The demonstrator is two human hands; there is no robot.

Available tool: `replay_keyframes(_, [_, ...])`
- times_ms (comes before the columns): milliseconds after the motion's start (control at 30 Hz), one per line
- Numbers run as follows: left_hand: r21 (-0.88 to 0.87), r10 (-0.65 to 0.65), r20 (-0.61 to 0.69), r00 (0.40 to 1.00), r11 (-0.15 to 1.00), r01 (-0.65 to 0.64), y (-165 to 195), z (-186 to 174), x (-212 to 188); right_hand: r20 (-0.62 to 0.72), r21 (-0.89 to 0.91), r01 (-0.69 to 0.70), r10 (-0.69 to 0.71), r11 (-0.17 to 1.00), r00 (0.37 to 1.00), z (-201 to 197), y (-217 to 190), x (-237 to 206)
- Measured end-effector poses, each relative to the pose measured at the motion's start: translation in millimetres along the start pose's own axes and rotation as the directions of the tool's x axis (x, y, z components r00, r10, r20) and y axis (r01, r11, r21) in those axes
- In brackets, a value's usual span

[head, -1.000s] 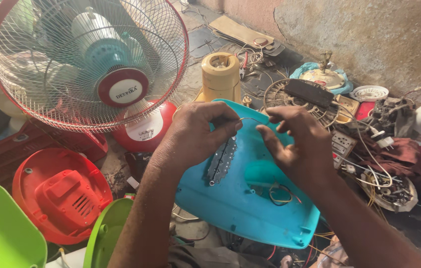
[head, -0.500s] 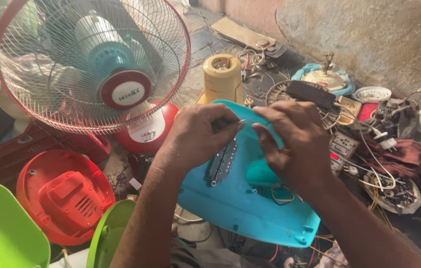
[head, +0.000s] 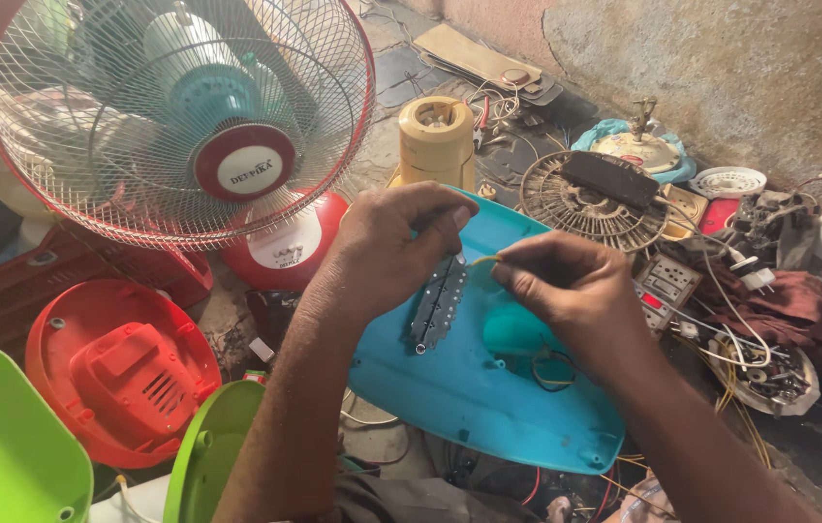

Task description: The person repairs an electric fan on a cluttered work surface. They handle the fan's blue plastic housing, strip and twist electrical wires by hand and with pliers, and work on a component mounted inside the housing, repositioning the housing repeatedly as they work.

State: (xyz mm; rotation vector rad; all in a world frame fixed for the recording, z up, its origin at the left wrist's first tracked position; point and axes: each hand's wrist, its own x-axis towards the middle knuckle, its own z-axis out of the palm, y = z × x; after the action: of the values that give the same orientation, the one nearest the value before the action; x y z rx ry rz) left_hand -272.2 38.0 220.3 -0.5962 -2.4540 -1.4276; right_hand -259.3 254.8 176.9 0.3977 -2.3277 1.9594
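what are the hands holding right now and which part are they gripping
The right hand pinches the end of a thin yellow wire between its fingertips. The left hand grips the top edge of the blue cover, fingers curled over it.

A red-rimmed wire-caged table fan [head: 178, 116] crowds the far left, a tangle of wires and sockets [head: 730, 320] the right; the turquoise plastic panel's [head: 469, 387] near surface lies open.

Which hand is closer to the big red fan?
Left. The left hand sits just below and right of the fan, on the blue panel. The right hand is farther right.
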Motion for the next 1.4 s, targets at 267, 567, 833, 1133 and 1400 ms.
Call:
replay_keyframes(267, [-0.019, -0.045, 0.010, 0.999, 0.999, 0.045, 2, 0, -1, -0.002, -0.093, 0.054, -0.054, 0.994, 0.999, 9, 9, -7])
replay_keyframes(567, [-0.051, -0.053, 0.027, 0.998, 0.997, 0.054, -1, 3, 2, 0.013, -0.201, 0.144, -0.144, 0.969, 0.989, 8, 12, -6])
replay_keyframes(833, [-0.076, -0.051, 0.031, 0.998, 0.996, 0.053, -1, 3, 2, 0.115, -0.179, 0.422, -0.407, 0.889, 0.906, 7, 9, -8])
replay_keyframes(1133, [0.065, 0.079, 0.121, 0.990, 0.994, -0.087, 10, -8, -2, 0.138, -0.278, 0.325, -0.298, 0.904, 0.945, 14, 0, 4])
replay_keyframes(1400, [0.207, -0.031, 0.188, 0.982, 0.978, -0.009, 22, -10, -4, 0.261, -0.142, 0.300, -0.256, 0.943, 0.931, 8, 12, 10])
